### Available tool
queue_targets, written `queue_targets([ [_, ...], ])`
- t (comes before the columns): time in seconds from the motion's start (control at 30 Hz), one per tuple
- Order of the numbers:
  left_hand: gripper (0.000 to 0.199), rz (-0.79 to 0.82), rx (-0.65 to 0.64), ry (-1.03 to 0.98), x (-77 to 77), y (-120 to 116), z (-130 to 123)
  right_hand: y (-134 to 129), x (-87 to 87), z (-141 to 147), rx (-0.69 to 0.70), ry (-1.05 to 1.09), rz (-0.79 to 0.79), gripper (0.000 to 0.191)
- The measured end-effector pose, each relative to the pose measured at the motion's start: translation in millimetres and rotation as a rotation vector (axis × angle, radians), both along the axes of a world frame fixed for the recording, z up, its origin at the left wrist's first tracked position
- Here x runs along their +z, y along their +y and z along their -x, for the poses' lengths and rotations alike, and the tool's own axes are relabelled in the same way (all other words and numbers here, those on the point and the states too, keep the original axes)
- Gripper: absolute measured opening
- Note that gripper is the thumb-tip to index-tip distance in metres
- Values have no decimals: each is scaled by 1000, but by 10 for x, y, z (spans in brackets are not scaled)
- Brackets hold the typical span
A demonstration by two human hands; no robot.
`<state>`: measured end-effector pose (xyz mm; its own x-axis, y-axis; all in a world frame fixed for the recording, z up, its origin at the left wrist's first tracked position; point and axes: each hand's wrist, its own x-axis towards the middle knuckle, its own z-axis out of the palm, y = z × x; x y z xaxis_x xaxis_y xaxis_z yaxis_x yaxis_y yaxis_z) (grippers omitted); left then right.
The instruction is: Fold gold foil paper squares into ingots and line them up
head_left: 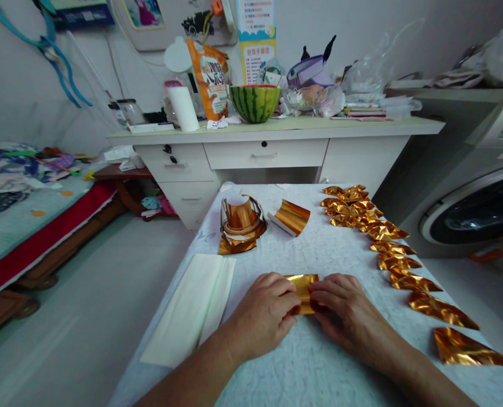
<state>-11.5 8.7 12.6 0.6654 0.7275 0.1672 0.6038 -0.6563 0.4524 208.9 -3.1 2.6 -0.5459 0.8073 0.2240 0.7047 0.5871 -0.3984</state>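
A small sheet of gold foil paper lies between my hands, low over the cloth-covered table. My left hand has its fingers closed on the sheet's left edge. At the right edge, my right hand grips the same sheet with curled fingers. Past my left hand stands a stack of curled gold foil sheets. One loose curled gold sheet rests beside that stack. Folded gold foil pieces, several of them, run in a line along the table's right edge. Pale paper sheets lie at the left.
Behind the table stands a white desk bearing a cut watermelon, an orange pouch and a white paper roll. A washing machine is at the right. A bed is at the left.
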Motion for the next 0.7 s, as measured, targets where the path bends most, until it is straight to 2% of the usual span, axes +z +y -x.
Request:
queue_targets([
  [0.07,5,-40,-10,3,-15,-5,-2,1,-24,-6,10,23,6,26],
  [0.17,10,-56,-2,26,-56,-2,2,5,-68,-9,14,51,9,25],
  [0.43,9,120,92,9,-105,21,-4,25,-112,-4,-1,72,30,18],
  [0.7,12,192,144,-21,-94,43,8,31,-152,-15,-72,63,78,20],
])
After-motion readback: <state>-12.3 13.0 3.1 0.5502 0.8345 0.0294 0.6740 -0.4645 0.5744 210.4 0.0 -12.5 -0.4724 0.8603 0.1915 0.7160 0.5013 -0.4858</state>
